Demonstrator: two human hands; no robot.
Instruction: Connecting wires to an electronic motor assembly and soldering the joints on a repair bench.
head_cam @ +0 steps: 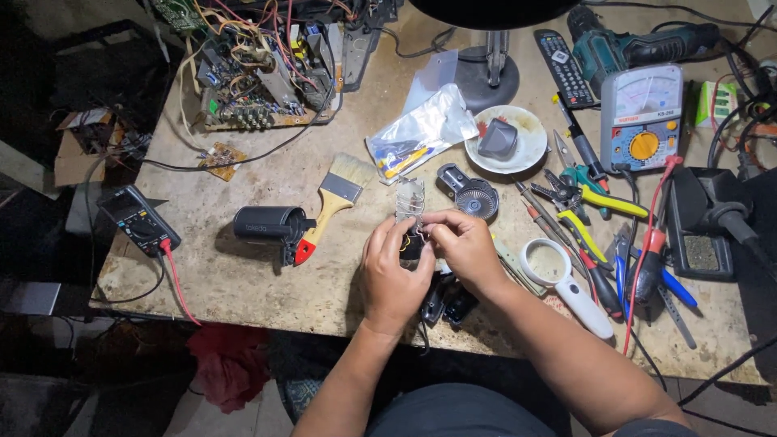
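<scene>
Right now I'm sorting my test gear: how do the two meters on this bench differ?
The black multimeter lies at the left edge of the bench, dark and slim, with a rotary dial; the grey analogue meter lies at the right, pale and broader, with a needle scale and an orange knob. The black one is farther from both hands. Each has a red lead beside it.

Overhead lamp (pixel 486 12) glow, dark edges, sharp ctr.

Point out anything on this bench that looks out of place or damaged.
The open chassis at the bench's far left corner has wires spilling loose. A grey part sits on a white plate. Nothing looks spilled.
</scene>
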